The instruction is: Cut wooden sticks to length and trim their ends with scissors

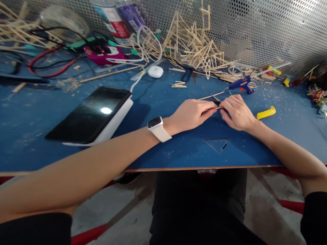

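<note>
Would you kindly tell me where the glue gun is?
In the head view, the glue gun lies right of centre, just beyond the right hand.

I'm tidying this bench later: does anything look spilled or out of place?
Yes: pale scraps lie strewn on the blue tabletop, by the left end of a long stick, like loose debris. Beyond the left hand, wooden sticks form a jumbled heap.
</note>
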The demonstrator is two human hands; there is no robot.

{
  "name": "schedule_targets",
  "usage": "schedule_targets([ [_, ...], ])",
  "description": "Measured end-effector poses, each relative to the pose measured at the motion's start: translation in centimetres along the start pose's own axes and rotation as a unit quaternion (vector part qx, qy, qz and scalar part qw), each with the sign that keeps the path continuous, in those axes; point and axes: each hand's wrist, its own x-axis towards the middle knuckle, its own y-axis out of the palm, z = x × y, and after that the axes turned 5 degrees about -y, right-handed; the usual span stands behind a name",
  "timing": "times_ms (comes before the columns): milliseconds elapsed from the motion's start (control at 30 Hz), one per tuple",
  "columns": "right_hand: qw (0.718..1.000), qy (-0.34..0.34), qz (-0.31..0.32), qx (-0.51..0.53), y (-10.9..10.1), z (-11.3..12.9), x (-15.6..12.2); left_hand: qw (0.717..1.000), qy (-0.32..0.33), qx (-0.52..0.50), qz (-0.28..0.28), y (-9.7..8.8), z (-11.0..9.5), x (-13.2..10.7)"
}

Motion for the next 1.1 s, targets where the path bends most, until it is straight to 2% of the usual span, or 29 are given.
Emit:
schedule_targets([
  [167, 0.998, -0.012, -0.024, 0.052, 0.1, -0.1, 0.0, 0.998, 0.032, -0.044, 0.024, 0.1, -0.4, 0.4],
  [400, 0.993, 0.011, -0.049, 0.111, 0.0, 0.3, -0.1, 0.988, 0.014, -0.147, 0.051, -0.8, -1.3, 0.6],
  [567, 0.985, 0.045, -0.053, 0.159, 0.1, 0.6, -0.2, 0.971, -0.029, -0.224, 0.081, -1.3, -1.6, 0.7],
  [767, 0.974, 0.08, -0.039, 0.21, 0.0, 0.9, 0.0, 0.936, -0.106, -0.308, 0.135, -1.5, -1.9, 0.6],
  [1100, 0.954, 0.13, -0.041, 0.267, 0.0, 1.1, 0.1, 0.915, -0.118, -0.358, 0.145, -1.4, -1.9, 0.7],
])
